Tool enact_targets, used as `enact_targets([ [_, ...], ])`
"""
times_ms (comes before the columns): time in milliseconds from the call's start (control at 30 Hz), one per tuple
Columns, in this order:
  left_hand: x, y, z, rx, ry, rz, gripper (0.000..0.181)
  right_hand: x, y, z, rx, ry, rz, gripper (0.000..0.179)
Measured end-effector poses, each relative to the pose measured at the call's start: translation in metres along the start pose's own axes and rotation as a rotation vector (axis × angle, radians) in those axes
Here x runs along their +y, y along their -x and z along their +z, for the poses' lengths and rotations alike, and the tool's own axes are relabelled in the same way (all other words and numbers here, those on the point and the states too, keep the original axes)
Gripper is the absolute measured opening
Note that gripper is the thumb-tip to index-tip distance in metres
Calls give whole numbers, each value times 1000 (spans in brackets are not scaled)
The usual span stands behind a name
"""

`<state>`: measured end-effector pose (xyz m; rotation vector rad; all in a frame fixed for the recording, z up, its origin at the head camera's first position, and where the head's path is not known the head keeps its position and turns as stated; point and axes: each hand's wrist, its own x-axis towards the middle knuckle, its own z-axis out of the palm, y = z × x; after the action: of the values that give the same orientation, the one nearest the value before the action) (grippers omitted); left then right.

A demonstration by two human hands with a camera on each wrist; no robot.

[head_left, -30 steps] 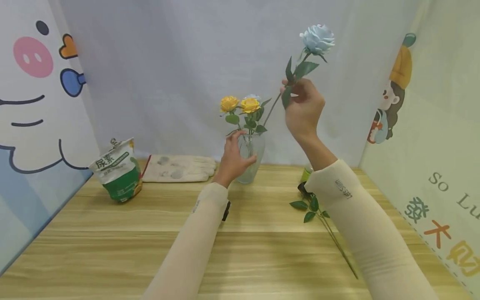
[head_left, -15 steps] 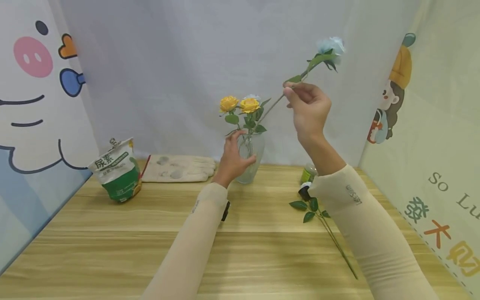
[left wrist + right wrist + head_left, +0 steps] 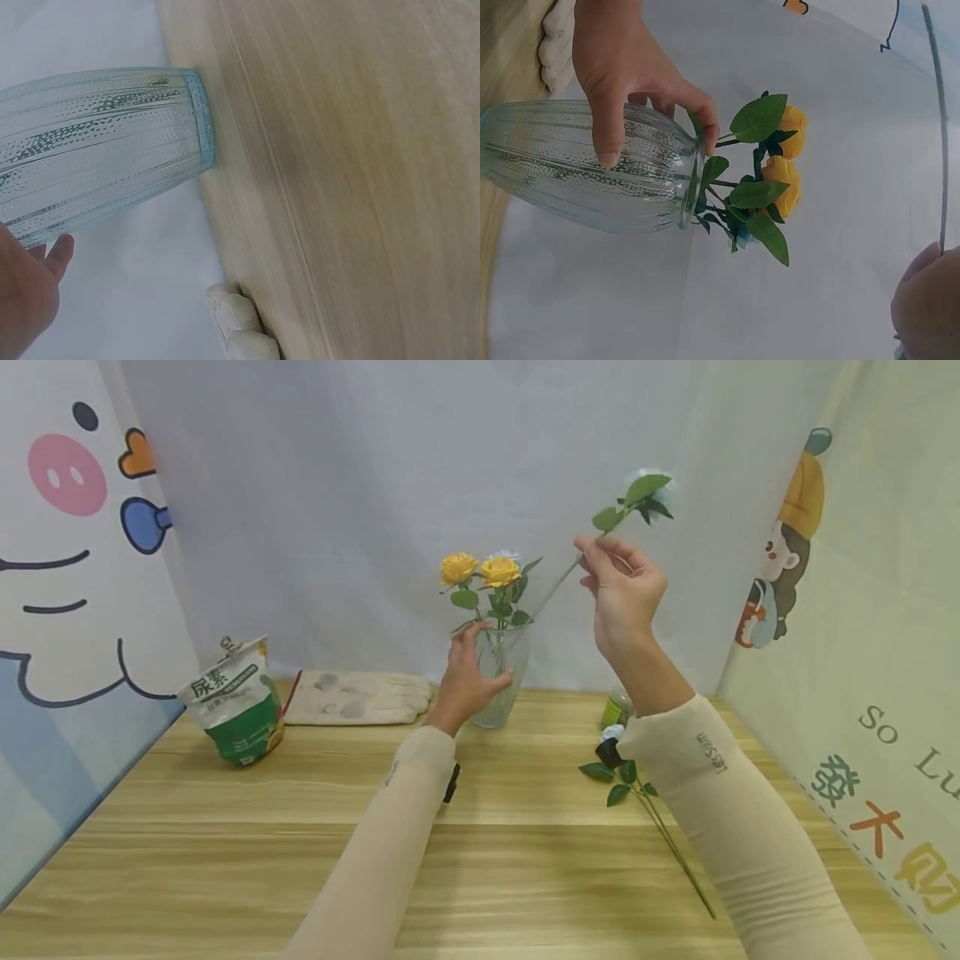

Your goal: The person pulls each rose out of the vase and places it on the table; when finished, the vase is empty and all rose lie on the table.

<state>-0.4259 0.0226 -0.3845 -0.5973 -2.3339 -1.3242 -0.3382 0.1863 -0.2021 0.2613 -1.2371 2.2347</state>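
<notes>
My left hand (image 3: 468,681) grips the upper part of a ribbed clear glass vase (image 3: 512,672), thumb on the near side and fingers by the rim. Two yellow roses (image 3: 500,572) and a pale blue rose partly hidden behind them stand in it. Up and to the right, my right hand (image 3: 628,589) pinches the stem of another light blue rose (image 3: 660,485), its bloom tilted right and facing away. In the right wrist view that stem (image 3: 939,112) is apart from the vase. The left wrist view has the vase base (image 3: 201,120) on the table.
On the wooden table (image 3: 480,893), another rose (image 3: 618,768) with a black sleeve around its bloom lies at right, before a small green-labelled jar (image 3: 617,706). Cream gloves (image 3: 360,697) and a clipped green-and-white bag (image 3: 243,710) are at left. A grey curtain (image 3: 360,510) hangs behind.
The light blue rose has tipped over to the right and come lower. My right hand has shifted slightly right and down along with it. The left hand stays on the vase.
</notes>
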Motion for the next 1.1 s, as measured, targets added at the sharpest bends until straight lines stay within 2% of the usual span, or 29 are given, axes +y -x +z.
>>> enact_targets([
  [300, 1, 0, 0, -6, 1, 0, 78, 3, 0, -5, -30, 23, 2, 9],
  [433, 1, 0, -1, -7, -2, 0, 78, 3, 2, -8, -62, 95, 2, 9],
  [667, -1, -1, 1, -2, 2, 4, 77, 3, 11, -22, -180, 281, -5, 12],
  [1100, 5, 2, -1, -4, 10, 2, 77, 2, 27, -55, -388, 449, -22, 34],
])
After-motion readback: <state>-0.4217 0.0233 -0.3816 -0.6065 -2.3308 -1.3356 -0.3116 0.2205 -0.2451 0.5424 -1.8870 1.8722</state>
